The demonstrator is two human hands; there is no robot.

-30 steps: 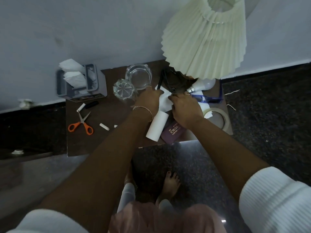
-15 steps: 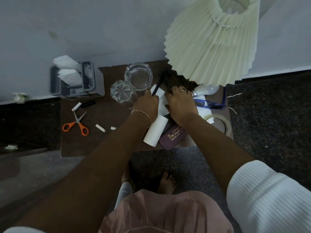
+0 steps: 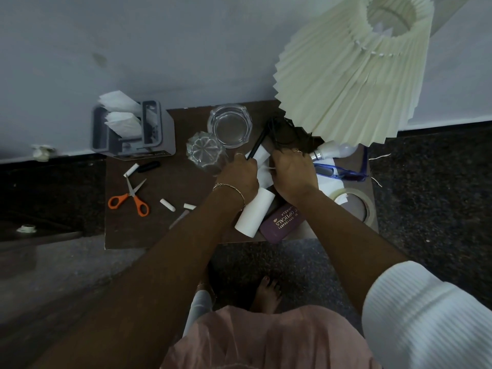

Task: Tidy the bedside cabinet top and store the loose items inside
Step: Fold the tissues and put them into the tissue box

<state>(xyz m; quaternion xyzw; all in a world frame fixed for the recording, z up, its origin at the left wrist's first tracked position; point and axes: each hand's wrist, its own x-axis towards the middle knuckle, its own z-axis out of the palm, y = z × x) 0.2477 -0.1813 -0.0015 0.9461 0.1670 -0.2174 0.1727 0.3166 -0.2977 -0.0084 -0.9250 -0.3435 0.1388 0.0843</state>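
At frame centre, over the cabinet top (image 3: 165,225), the left hand (image 3: 241,178) pinches a black pen (image 3: 257,146) in its grip while the right hand (image 3: 292,177) grips what seems dark glasses (image 3: 283,131) under the lampshade (image 3: 351,75).

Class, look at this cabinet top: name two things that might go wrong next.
The left hand works beside the glass tumbler and ashtray; a nudge might knock them. The white roll and purple case lie at the cabinet front edge under the wrists, so a forearm might sweep them off.
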